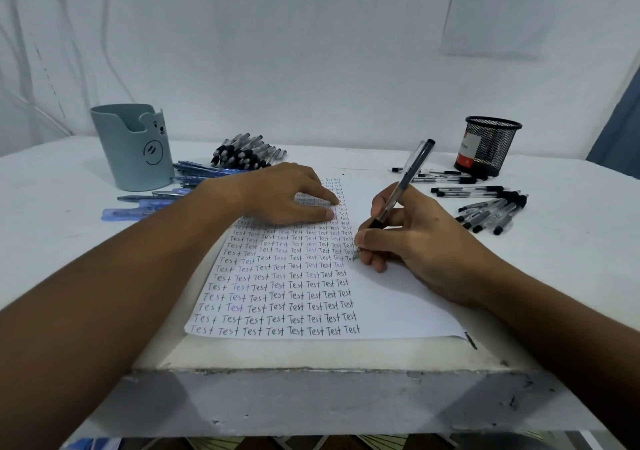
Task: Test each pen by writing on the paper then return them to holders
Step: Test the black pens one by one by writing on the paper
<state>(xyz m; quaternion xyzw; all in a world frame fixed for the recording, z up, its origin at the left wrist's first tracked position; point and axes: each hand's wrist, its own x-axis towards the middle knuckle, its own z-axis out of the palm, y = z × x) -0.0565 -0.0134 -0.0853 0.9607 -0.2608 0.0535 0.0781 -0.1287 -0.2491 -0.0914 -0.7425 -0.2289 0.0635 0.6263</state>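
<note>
A white sheet of paper (388, 297) lies on the table, covered with rows of the handwritten word "Test". My right hand (412, 238) grips a black pen (403, 183), its tip touching the paper at the right end of a row. My left hand (287, 195) presses flat on the upper part of the sheet with straight fingers. A grey-blue bear-face holder (133, 145) stands at the back left. A black mesh holder (488, 145) stands at the back right.
Blue pens (162, 195) lie beside the bear holder, and a heap of black-grip pens (246, 152) lies behind my left hand. More black pens (491, 210) are scattered at the right, near the mesh holder. The table's front edge (311, 370) is close to me.
</note>
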